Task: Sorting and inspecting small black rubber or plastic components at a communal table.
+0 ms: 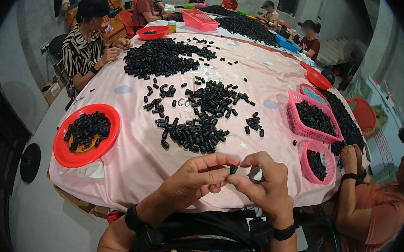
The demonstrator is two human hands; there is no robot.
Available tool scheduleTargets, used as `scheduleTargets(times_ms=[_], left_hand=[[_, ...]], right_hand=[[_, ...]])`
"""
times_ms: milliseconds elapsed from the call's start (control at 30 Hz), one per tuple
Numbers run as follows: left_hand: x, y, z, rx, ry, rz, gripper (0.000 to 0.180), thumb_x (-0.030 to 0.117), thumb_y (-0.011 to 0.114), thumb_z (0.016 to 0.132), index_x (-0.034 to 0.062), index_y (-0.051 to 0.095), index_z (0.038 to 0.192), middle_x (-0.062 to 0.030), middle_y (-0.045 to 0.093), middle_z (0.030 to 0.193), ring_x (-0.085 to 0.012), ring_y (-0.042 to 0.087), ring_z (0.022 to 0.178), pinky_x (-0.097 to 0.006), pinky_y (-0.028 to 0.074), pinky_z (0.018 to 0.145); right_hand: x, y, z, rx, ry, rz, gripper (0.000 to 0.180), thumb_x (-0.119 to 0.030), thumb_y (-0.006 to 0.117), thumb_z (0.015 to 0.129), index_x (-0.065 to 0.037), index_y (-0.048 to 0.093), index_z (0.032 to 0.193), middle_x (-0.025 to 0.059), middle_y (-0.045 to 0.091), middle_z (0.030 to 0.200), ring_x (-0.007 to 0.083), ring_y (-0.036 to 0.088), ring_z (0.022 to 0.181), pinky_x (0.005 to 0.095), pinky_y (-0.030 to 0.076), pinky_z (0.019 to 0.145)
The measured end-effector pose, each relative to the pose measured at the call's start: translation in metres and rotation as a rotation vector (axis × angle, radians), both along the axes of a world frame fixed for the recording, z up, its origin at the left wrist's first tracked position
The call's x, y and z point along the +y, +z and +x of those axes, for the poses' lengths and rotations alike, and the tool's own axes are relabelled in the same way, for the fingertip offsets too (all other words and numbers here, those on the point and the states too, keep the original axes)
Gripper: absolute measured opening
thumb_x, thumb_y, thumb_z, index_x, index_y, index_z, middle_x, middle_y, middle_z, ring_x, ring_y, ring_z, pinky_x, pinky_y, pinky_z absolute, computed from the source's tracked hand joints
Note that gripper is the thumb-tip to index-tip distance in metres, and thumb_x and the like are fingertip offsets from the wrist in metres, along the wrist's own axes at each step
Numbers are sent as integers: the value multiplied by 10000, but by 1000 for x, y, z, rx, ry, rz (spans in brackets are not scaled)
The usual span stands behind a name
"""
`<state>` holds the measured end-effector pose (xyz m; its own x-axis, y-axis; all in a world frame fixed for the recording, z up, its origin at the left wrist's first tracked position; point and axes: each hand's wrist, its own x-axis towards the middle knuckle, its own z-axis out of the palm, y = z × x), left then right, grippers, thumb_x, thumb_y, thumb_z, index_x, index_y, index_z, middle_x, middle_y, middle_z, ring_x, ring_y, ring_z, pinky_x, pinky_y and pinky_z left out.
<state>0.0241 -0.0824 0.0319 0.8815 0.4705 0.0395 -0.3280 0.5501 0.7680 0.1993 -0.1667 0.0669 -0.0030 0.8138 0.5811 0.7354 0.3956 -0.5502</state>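
Note:
Close to the table's near edge, my left hand (200, 176) and my right hand (268, 185) meet at the fingertips. A small black cylindrical piece (233, 169) is pinched between the left thumb and forefinger, and the right fingertips touch its side. A small whitish-grey thing (256, 174) lies within the curl of my right hand; its kind does not show clearly. Just beyond my hands is a loose pile of short black ribbed cylinders (196, 134), with more black cylinders (219, 98) behind it.
A pink cloth (257, 150) covers the table. A red plate (108, 149) of black pieces stands left; pink baskets (291, 119) hold more on the right. One big black heap (162, 57) lies far left. People work at both sides and the far end.

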Motion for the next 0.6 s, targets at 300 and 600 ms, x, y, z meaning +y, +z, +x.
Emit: scheduleTargets(times_ms=[300, 600], left_hand=[[1, 4, -1, 34, -14, -76, 274, 168, 564, 931, 25, 548, 1165, -17, 565, 911, -44, 460, 738, -177, 391, 678], [0, 1, 1, -58, 107, 72, 206, 123, 494, 961, 11, 549, 1124, -29, 560, 882, -82, 477, 762, -217, 404, 716]], right_hand=[[1, 3, 3, 57, 172, -31, 236, -43, 699, 765, 4, 613, 980, 110, 675, 801, 165, 677, 654, 252, 499, 544], [2, -4, -8, 188, 61, -26, 210, -96, 729, 775, 1, 609, 918, 78, 663, 747, 117, 635, 592, 230, 474, 519]])
